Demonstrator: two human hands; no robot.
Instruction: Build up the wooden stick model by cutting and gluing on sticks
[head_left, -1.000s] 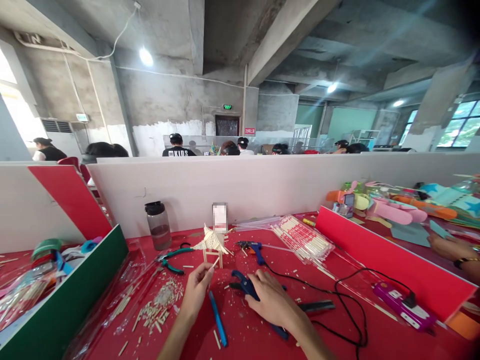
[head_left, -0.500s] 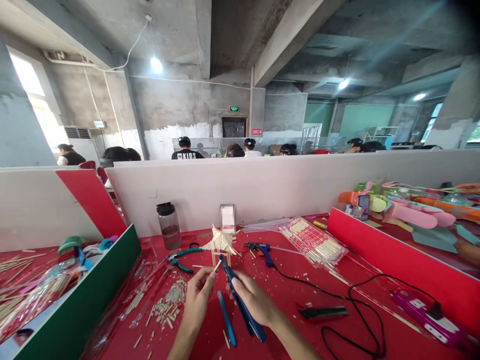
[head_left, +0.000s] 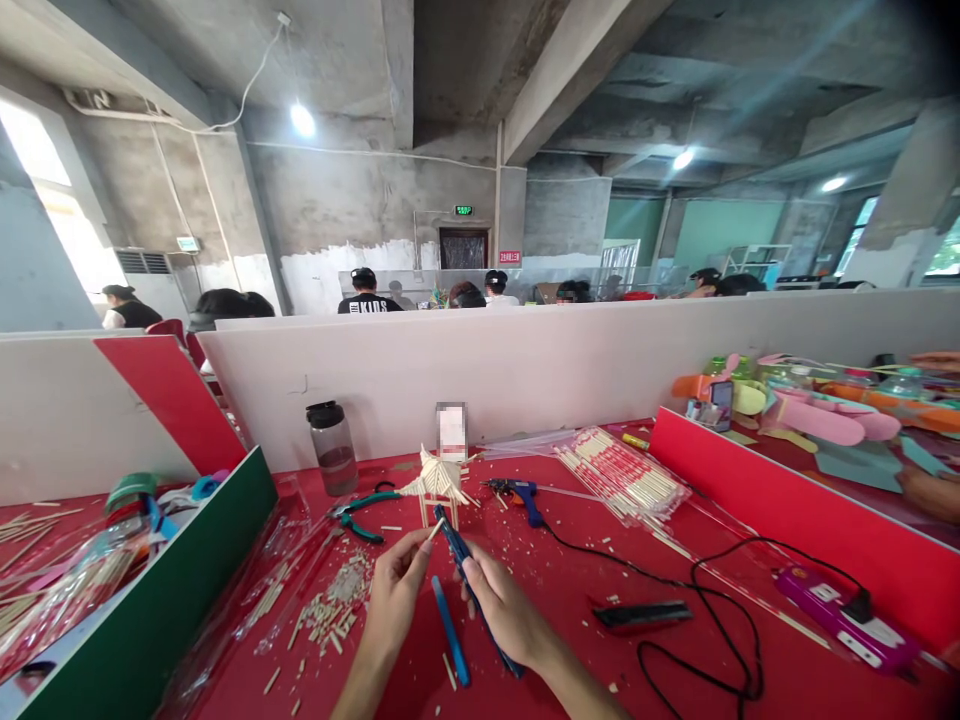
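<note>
In my left hand [head_left: 400, 572], a short wooden stick [head_left: 436, 528] is pinched between thumb and fingers, its end against the jaw tip of a dark blue, two-handled plier-like tool [head_left: 454, 545]. My right hand [head_left: 501, 597] is wrapped around that tool's handles, which lie pressed together. Just beyond the tool's tip stands a small pavilion-like model [head_left: 439, 480] made of wooden sticks, with a pointed roof and thin legs. A light blue flat strip or pen-like tool [head_left: 451, 632] lies on the table between my forearms.
Green-handled pliers [head_left: 360, 522] and stick offcuts [head_left: 330, 610] lie left, near a water bottle [head_left: 332, 450]. To the right are a blue glue gun [head_left: 527, 497], bundled sticks [head_left: 626, 475], a black cutter [head_left: 643, 613], a looping cord and a purple power strip [head_left: 844, 615]. Low boards flank the table.
The tool's handles, spread apart before, are now squeezed together in my right hand. The stick remains at its jaws. The whole view has shifted slightly.
</note>
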